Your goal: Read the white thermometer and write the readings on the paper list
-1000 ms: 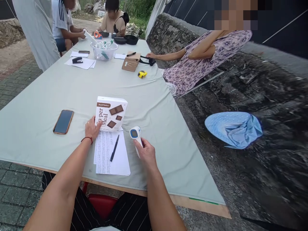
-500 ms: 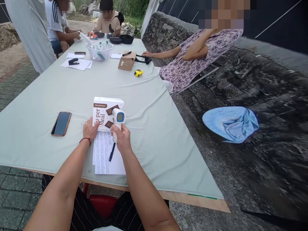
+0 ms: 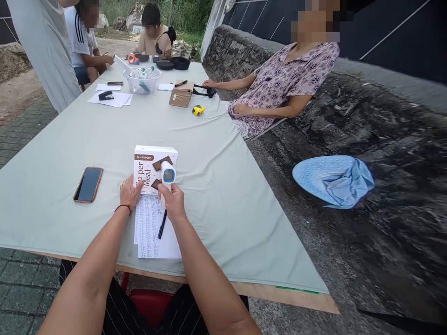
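As left hand (image 3: 130,191) grips white box (image 3: 152,168) by lower left edge on surface (image 3: 223,200), right hand (image 3: 173,201), clasped round infrared thermometer (image 3: 168,174), has swung from beside papers (image 3: 148,237) to box front; thermometer's far end presumably aims there.

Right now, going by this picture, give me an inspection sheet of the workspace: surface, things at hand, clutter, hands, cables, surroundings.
Surface: pale cloth, creased on the right, over a wooden tabletop.
Things at hand: white box; handheld thermometer in front of it, contact unclear.
Clutter: phone; black pen on printed sheets; farther off, stapler, yellow tape measure, basket holding bottles.
Hands: left hand at the box's left edge; right hand grips the thermometer.
Cables: nothing seen.
Surroundings: person on the right, more people at the far end; blue hat off the table.
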Tool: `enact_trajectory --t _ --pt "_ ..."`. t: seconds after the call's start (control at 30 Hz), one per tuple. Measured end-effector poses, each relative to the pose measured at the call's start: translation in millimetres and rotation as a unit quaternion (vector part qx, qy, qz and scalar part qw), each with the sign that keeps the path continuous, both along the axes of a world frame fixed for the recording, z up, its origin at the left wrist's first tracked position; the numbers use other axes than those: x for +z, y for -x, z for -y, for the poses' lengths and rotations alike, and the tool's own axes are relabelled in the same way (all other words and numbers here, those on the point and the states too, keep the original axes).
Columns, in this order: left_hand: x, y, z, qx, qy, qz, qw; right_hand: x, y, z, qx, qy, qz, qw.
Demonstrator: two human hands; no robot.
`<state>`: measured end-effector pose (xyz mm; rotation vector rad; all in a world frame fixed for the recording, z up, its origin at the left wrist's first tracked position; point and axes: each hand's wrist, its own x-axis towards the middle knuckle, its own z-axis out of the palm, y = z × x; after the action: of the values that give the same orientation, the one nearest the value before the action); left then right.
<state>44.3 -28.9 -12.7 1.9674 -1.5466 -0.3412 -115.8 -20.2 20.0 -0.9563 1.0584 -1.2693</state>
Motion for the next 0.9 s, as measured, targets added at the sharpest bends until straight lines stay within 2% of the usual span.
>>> enact_trajectory --t 0.27,0.6,0.9 --pt "-2.4 -1.8 1.5 -0.005 -0.005 0.000 1.000 11.4 -0.8 -3.2 0.000 -0.021 -0.006 1.000" --pt "-0.6 -1.5 -0.3 -0.006 -0.008 -0.001 1.000 -0.5 -0.3 0.8 0.000 -0.008 -0.004 1.000" --pt "0.6 -1.0 -0.5 0.000 -0.007 0.002 1.000 3.4 -0.6 -2.2 0.008 -0.004 -0.003 1.000"
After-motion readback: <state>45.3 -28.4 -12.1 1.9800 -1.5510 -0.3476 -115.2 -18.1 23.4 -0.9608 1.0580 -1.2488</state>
